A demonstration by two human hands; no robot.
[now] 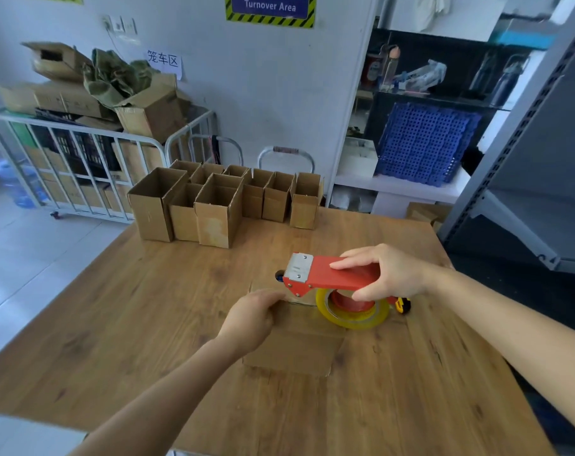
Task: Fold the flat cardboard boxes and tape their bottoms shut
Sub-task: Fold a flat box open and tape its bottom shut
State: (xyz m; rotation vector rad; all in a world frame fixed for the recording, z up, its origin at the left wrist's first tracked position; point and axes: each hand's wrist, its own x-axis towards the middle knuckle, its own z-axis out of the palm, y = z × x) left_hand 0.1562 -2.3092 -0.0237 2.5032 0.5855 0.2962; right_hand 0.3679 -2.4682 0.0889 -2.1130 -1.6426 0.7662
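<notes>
About nine upright boxes (218, 215) at far edge of table (115, 324) (back ones overlap), one box (296, 350) mid-table, one tape gun (332, 274), one knife (403, 304) there too.

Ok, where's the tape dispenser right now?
Head view, right of centre: the right hand grips the tape dispenser over the cardboard box, which the left hand holds on the table.
</notes>
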